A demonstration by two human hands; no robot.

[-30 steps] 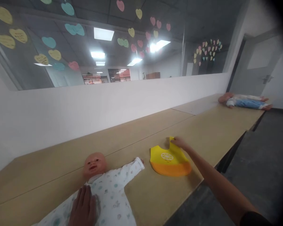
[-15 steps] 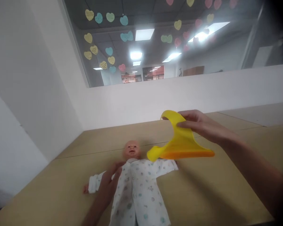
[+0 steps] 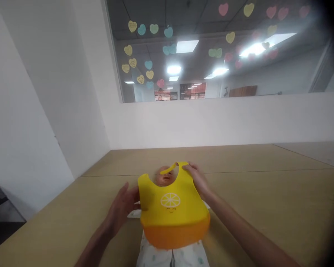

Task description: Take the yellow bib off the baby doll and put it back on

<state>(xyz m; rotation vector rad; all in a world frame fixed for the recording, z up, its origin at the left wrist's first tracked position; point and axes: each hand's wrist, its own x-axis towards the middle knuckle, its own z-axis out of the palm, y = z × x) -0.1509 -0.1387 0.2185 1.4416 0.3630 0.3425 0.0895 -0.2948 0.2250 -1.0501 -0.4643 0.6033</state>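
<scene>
The doll [image 3: 167,256] lies on its back on the table [image 3: 267,193], and the yellow bib [image 3: 171,207] is held over its chest. The right hand [image 3: 198,180] pinches the bib's neck strap beside the doll's face; the left hand [image 3: 125,205], fingers spread open, touches the bib's other side. The bib looks not yet fastened around the doll's neck.

We hold yellow bib [image 3: 171,202] over doll [image 3: 164,177] on desk [image 3: 267,200]: right hand [image 3: 198,180] grips neck strap, left hand [image 3: 124,204] at bib's edge.
</scene>
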